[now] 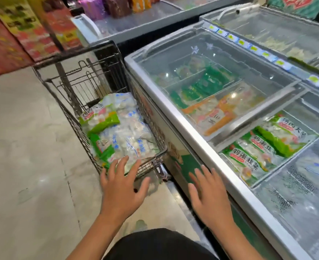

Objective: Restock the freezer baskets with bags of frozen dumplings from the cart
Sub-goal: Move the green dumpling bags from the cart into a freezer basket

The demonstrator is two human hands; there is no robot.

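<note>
"鸡蛋韭菜" on green dumpling bags (248,162) in freezer basket (267,182)

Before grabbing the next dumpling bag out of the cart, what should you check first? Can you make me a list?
1. Both hands free: ok. The left hand and right hand are open and hold nothing.
2. Bags left in the cart: ok. The dumpling bags are piled inside.
3. Left hand near the bags: ok. It is spread over the cart's near rim.
4. Freezer open at the near end: ok. The green bags lie uncovered there.
5. Room in that basket: cannot tell how deep it is.
6. Glass lid out of the way: ok. It covers only the far section.
</note>
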